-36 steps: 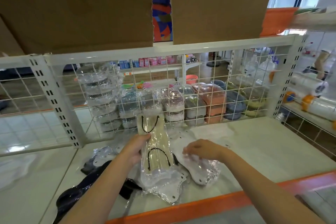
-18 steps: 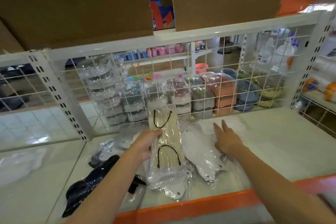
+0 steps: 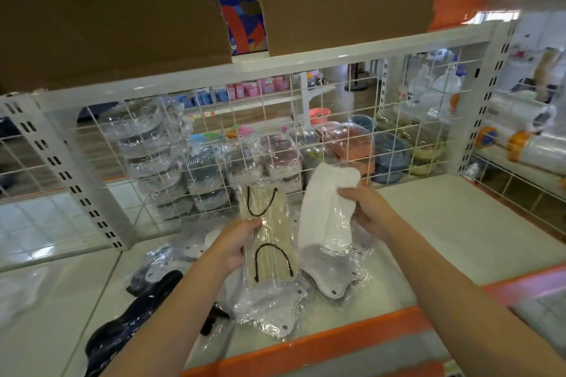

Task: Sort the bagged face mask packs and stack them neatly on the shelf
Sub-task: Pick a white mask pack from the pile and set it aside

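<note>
The left hand (image 3: 235, 249) grips a beige pack (image 3: 268, 236) by its edge, held upright above the shelf (image 3: 459, 223). The right hand (image 3: 366, 213) pinches a white pack (image 3: 324, 208) just beside it. Both hands are closed on slick plastic. Below them, loose packs (image 3: 333, 275) lie jumbled; black packs (image 3: 128, 324) sit left of the left hand. The risk: either bag slipping free, or the 2 colours getting mixed when set down on the heap.

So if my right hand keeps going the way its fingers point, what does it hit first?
The right hand points left, already gripping the white mask pack. Carried further left, that pack would probably meet the beige mask pack in the left hand first, though depth is unclear.
</note>
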A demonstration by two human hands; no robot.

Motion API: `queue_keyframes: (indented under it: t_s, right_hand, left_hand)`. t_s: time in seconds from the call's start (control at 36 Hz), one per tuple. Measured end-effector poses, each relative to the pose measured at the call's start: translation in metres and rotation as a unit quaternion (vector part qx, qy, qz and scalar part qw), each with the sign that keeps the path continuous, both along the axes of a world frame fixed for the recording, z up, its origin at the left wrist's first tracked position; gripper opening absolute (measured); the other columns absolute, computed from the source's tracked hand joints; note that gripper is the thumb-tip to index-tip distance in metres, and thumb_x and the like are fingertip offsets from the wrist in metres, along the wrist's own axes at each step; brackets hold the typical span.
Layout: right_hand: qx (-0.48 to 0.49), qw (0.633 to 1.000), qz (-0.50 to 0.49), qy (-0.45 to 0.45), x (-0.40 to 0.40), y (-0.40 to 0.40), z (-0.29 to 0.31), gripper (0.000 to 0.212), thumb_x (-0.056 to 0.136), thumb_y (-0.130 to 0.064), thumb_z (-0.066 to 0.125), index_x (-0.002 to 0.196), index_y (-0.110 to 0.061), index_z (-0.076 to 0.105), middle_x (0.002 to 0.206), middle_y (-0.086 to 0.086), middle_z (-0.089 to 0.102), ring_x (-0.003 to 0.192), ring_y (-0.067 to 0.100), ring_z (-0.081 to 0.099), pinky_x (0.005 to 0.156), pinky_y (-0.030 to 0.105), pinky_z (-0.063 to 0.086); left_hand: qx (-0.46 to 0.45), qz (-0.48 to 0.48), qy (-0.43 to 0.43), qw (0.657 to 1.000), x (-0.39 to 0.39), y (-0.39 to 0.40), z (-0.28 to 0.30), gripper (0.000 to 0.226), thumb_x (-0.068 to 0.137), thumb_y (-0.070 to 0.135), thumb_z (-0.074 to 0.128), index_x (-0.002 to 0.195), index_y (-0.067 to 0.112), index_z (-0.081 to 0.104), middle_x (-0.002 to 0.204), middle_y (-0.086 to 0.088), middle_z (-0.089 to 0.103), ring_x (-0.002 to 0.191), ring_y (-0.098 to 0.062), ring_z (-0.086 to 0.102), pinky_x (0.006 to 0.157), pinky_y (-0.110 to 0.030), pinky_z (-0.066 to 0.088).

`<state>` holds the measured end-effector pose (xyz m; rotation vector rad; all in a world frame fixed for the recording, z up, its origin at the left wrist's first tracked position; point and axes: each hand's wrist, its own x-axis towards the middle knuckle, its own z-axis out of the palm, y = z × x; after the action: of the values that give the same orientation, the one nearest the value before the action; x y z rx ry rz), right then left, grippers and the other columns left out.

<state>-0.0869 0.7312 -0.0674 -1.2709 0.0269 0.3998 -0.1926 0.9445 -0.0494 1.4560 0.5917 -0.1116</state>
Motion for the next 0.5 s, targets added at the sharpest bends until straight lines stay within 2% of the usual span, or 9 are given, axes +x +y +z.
queue_keyframes:
  t_s: [0.08,0.11,0.17,0.22,0.28,0.31,0.36,0.42,0.5]
  right_hand:
    - [0.065,0.996,0.062,-0.026,-0.01,0.006,0.02,0.017,0.091,-0.002,0.053,0.107,-0.004,0.059,0.092,0.008,0.07,0.078,0.018,0.069,0.069,0.03,0.058]
    - [0.069,0.994,0.076,-0.034,-0.013,0.01,0.023,0.015,0.091,-0.003,0.053,0.104,-0.005,0.06,0.091,0.007,0.071,0.077,0.017,0.07,0.067,0.029,0.059]
    - [0.056,0.992,0.097,-0.05,-0.016,0.017,0.027,0.013,0.091,-0.005,0.055,0.102,-0.006,0.062,0.095,0.008,0.071,0.081,0.019,0.069,0.075,0.032,0.058]
    - [0.002,0.992,0.104,-0.074,-0.019,0.026,0.025,0.012,0.09,-0.006,0.058,0.101,-0.006,0.061,0.1,0.011,0.068,0.086,0.022,0.066,0.081,0.035,0.055]
    - [-0.083,0.988,0.085,-0.098,-0.021,0.035,0.024,0.011,0.09,-0.008,0.06,0.101,-0.007,0.061,0.102,0.012,0.067,0.084,0.021,0.064,0.075,0.031,0.054]
    - [-0.138,0.981,0.063,-0.117,-0.021,0.038,0.024,0.013,0.09,-0.01,0.059,0.103,-0.007,0.06,0.104,0.013,0.066,0.085,0.022,0.064,0.073,0.03,0.054]
    - [-0.284,0.941,0.0,-0.186,-0.016,0.039,0.026,0.021,0.092,-0.014,0.056,0.111,-0.006,0.06,0.104,0.012,0.063,0.09,0.024,0.06,0.075,0.033,0.05]
    - [-0.427,0.858,-0.091,-0.272,-0.006,0.032,0.025,0.028,0.096,-0.014,0.048,0.121,-0.005,0.056,0.107,0.014,0.06,0.091,0.028,0.055,0.076,0.033,0.044]
    - [-0.496,0.753,-0.188,-0.388,0.006,0.02,0.018,0.032,0.096,-0.009,0.042,0.126,-0.009,0.052,0.111,0.016,0.054,0.095,0.035,0.052,0.071,0.034,0.041]
  left_hand:
    - [-0.008,0.01,-0.005,1.0,0.0,0.0,-0.002,0.019,0.095,0.009,0.052,0.111,-0.001,0.055,0.092,-0.004,0.059,0.086,-0.018,0.059,0.056,-0.023,0.045]
    - [-0.013,0.01,-0.004,1.0,0.0,0.001,-0.002,0.016,0.095,0.01,0.052,0.107,-0.001,0.057,0.091,-0.004,0.059,0.084,-0.017,0.058,0.057,-0.023,0.044]
    - [-0.025,0.001,-0.005,1.0,-0.002,0.0,0.001,0.011,0.096,0.011,0.051,0.095,0.003,0.058,0.084,-0.004,0.06,0.075,-0.014,0.057,0.053,-0.022,0.047]
    - [-0.025,-0.009,-0.011,1.0,-0.002,0.001,0.001,0.014,0.097,0.012,0.049,0.096,0.003,0.059,0.085,-0.005,0.063,0.078,-0.016,0.06,0.06,-0.024,0.052]
    - [-0.011,-0.011,-0.02,1.0,-0.005,0.004,0.003,0.021,0.097,0.014,0.049,0.108,-0.001,0.06,0.09,-0.007,0.066,0.087,-0.022,0.062,0.079,-0.033,0.052]
    - [-0.01,-0.005,-0.026,1.0,-0.008,0.006,0.005,0.023,0.097,0.013,0.048,0.11,-0.002,0.06,0.088,-0.008,0.068,0.086,-0.023,0.063,0.081,-0.035,0.051]
    - [-0.015,0.013,-0.03,0.999,-0.013,0.014,0.007,0.024,0.098,0.013,0.048,0.111,-0.004,0.06,0.081,-0.008,0.068,0.078,-0.021,0.063,0.073,-0.033,0.051]
    - [-0.016,0.027,-0.03,0.999,-0.018,0.023,0.006,0.022,0.098,0.011,0.046,0.109,-0.002,0.06,0.074,-0.006,0.068,0.07,-0.017,0.064,0.061,-0.026,0.051]
    - [-0.018,0.044,-0.042,0.998,-0.029,0.034,0.004,0.019,0.098,0.007,0.044,0.084,0.006,0.057,0.047,0.006,0.064,0.041,-0.002,0.06,0.035,-0.012,0.042]
